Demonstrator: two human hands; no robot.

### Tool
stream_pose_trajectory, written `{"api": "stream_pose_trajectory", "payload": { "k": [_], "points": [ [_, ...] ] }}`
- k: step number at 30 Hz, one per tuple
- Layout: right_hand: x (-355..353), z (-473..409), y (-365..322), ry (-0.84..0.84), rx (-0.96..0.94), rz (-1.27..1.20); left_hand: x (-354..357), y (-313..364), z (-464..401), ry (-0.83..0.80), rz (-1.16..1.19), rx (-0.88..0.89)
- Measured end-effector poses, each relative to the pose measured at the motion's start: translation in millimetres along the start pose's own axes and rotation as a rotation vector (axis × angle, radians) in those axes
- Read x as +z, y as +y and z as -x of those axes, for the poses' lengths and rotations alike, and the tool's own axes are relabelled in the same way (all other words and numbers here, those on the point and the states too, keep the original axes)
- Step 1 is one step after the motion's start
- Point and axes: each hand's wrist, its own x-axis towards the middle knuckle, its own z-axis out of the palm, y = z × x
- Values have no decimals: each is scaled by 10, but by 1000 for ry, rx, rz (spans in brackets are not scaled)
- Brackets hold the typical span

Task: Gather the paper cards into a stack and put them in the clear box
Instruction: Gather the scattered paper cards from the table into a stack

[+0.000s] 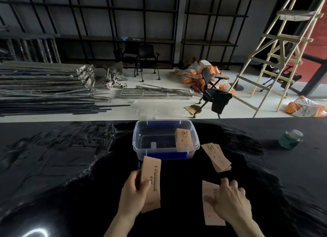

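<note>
The paper cards (151,182) are pale tan, kraft-like, printed with dark lettering along one edge; the stack in the left hand (132,192) shows a column of black characters. The loose cards (216,157) near the clear box (141,148) carry small dark logos, as does the card inside the box (184,139). The box is see-through with a bluish tint and solid blue handle pieces on its near and far sides. The table (53,157) is glossy black, with grey reflections. A jar (290,139) is green with a pale lid. The sacks (194,72) on the floor are orange and white, and the ladder (276,47) is pale wood.
</note>
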Motion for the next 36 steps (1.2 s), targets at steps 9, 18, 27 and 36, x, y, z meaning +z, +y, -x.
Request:
{"api": "stream_pose_trajectory", "payload": {
  "k": [9, 18, 27, 36],
  "points": [
    [-120, -288, -117, -142, 5, -309, 145, 156, -74, -30, 5, -8],
    [57, -249, -794, 181, -362, -877, 163, 290, 58, 15, -27, 37],
    [201, -196, -1083, 322, -415, -876, 362, 210, 183, -98, 157, 141],
    [435, -224, -1038, -10, -445, -890, 347, 317, 99, -46, 167, 94]
  ]
}}
